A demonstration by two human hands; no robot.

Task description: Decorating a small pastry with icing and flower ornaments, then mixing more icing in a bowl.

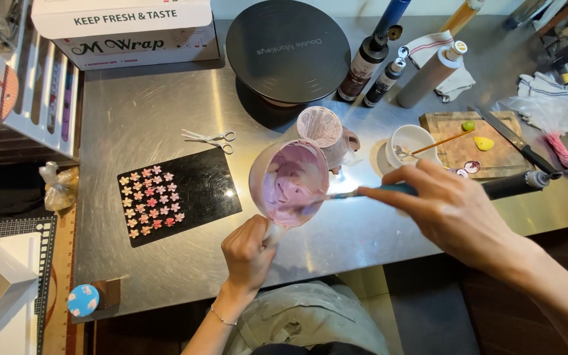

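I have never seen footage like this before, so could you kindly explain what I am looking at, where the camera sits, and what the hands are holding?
There is no machine here: the single picture comes from a camera worn on a person's head, looking down at their own two bare hands above a steel table. The left hand holds up a tilted cup of pale purple cream. The right hand holds a teal-handled spatula, its blade reaching into that cream. Behind it stands a second cup. To the left lies a black mat carrying rows of small pink and cream flowers, with scissors above it. Further back stands a black turntable; on the right, a wooden board with a knife.
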